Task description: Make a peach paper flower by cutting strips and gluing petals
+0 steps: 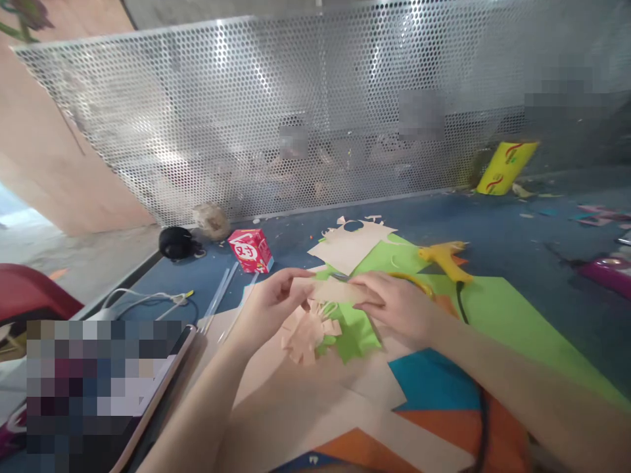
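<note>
My left hand (269, 305) pinches one end of a beige paper strip (331, 291) above the table. A fringed beige paper cut-out (308, 335) hangs below that hand. My right hand (397, 307) grips yellow-handled scissors (419, 282), whose blades meet the strip near its middle. Beneath both hands lie a green paper piece (357, 335) and a large beige sheet (305, 394).
A yellow glue gun (446, 257) with a black cord lies on a green sheet (513, 322). Blue and orange sheets (434, 387) lie near me. A red carton (251, 250), glue sticks (221, 295), a black object (177, 243) and a tablet (152, 394) sit at the left. A perforated metal screen (296, 112) stands behind.
</note>
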Tool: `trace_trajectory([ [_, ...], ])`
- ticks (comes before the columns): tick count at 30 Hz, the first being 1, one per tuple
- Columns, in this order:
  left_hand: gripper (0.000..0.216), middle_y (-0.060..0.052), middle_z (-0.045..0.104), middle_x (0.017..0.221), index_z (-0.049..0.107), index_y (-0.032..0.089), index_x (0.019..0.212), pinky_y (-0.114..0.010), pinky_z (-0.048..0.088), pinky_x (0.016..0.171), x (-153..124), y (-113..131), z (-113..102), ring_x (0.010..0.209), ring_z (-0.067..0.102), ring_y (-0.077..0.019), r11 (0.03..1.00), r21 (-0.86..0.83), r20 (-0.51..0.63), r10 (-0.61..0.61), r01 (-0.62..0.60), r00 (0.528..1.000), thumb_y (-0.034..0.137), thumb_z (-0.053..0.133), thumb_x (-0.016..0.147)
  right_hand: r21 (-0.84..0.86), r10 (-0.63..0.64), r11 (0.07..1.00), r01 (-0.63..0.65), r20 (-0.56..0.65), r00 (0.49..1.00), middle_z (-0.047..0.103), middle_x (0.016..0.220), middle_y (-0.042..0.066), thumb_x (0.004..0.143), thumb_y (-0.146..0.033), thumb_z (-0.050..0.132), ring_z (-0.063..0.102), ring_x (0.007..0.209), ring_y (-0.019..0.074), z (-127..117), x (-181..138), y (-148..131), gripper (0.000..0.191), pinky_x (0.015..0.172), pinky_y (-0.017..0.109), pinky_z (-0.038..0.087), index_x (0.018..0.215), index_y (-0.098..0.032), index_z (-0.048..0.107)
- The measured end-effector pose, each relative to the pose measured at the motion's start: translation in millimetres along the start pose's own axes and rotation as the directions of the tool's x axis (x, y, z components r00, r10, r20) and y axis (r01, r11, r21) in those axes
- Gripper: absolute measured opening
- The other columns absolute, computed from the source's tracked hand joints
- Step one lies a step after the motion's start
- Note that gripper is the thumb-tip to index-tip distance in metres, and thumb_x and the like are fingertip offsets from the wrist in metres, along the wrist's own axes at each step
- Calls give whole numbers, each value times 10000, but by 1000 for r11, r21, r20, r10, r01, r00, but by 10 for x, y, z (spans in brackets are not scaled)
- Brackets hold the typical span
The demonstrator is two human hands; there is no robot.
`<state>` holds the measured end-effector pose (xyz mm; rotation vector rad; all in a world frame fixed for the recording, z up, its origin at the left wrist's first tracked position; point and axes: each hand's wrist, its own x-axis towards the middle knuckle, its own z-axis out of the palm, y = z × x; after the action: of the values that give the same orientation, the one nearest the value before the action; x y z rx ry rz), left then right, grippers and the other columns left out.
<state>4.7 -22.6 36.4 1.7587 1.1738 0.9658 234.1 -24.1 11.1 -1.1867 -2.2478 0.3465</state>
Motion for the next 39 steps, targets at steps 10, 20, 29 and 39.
trace_trajectory([
  [10, 161, 35, 581, 562, 551, 150, 694, -198, 388, 495, 61, -37, -42, 483, 550, -81, 997, -54, -219, -60, 49, 974, 292, 623, 723, -10, 90, 996, -93, -162, 983, 667, 862, 38, 783, -119, 514, 613, 774, 172, -105, 58, 149, 166, 629, 254, 440, 888, -189, 622],
  [20, 214, 32, 584, 553, 526, 148, 767, -200, 383, 461, 76, -74, -38, 537, 641, -138, 989, -100, -233, -129, 108, 964, 318, 634, 695, -352, 378, 834, -426, -200, 904, 630, 991, 134, 813, -201, 527, 611, 857, 243, -277, 97, 438, 226, 688, 318, 458, 1007, -121, 610],
  [29, 254, 3, 610, 626, 539, 158, 816, -222, 426, 496, 109, -104, -97, 601, 628, -157, 994, 22, -453, -84, 105, 888, 343, 604, 654, -408, 463, 724, -556, -309, 831, 654, 872, 115, 831, -197, 480, 613, 769, 260, -546, 46, 709, 171, 624, 333, 428, 845, -156, 645],
  [39, 134, 9, 443, 438, 464, 206, 448, -276, 333, 501, 109, -117, -281, 493, 461, -169, 853, 378, -371, -215, 358, 903, 239, 465, 579, -304, 128, 942, -142, -66, 990, 660, 993, 51, 832, -185, 543, 592, 917, 152, -324, 136, 391, 156, 805, 256, 444, 956, -177, 637],
])
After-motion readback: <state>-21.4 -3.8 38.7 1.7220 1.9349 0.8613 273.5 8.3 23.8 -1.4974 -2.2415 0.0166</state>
